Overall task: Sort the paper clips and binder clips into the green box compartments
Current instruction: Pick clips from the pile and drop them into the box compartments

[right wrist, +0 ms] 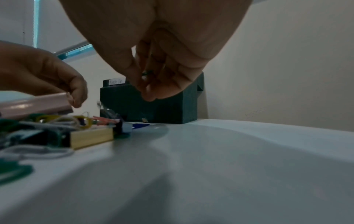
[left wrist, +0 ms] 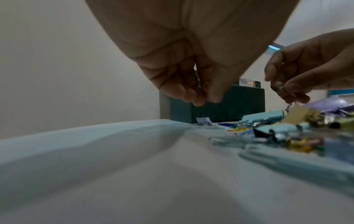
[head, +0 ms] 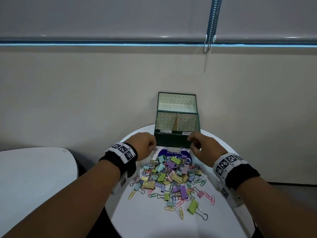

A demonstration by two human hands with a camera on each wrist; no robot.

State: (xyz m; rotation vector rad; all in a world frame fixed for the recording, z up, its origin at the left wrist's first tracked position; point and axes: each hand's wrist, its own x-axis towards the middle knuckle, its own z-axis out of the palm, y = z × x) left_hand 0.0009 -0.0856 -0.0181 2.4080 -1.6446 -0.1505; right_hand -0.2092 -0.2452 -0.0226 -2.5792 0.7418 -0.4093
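A dark green box (head: 171,140) stands with its lid up at the far side of the round white table (head: 151,222); a divider splits it into a left and a right compartment, each labelled on the front rim. A heap of pastel binder clips and paper clips (head: 171,177) lies in front of it. My left hand (head: 153,147) hovers by the box's front left corner, fingers curled, pinching a thin silver paper clip (left wrist: 199,82). My right hand (head: 191,143) hovers at the front right corner and pinches a small green paper clip (right wrist: 148,73).
A blue round sticker (head: 163,154) lies under the far part of the heap. A second white table (head: 34,169) stands to the left. The beige wall is right behind the box. A large green binder clip (head: 193,206) lies nearest me.
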